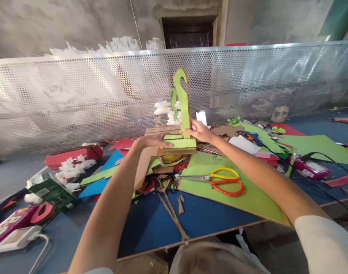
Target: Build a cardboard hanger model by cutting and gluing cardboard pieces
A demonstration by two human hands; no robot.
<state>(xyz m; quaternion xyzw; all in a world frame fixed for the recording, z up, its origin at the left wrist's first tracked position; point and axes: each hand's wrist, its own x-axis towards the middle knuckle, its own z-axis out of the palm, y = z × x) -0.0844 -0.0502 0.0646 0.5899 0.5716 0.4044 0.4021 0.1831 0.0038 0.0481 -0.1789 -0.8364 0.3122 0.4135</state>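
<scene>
Head view: I have both forearms (112, 205) stretched forward, angled inward over the blue tabletop (213, 213). Orange-and-yellow-handled scissors (205, 177) lie between them on a green sheet (256, 199). Mid-table, left hand (153, 141) palm down, thumb and fingers clamped on the green cardboard base (183, 143); right hand (201, 131) turned sideways, fingers clamped on the lower stem of the green cardboard hook (184, 108). Hook upright at the base's right end, brown-edged, tip curling right. Behind: perforated metal screen (99, 99).
</scene>
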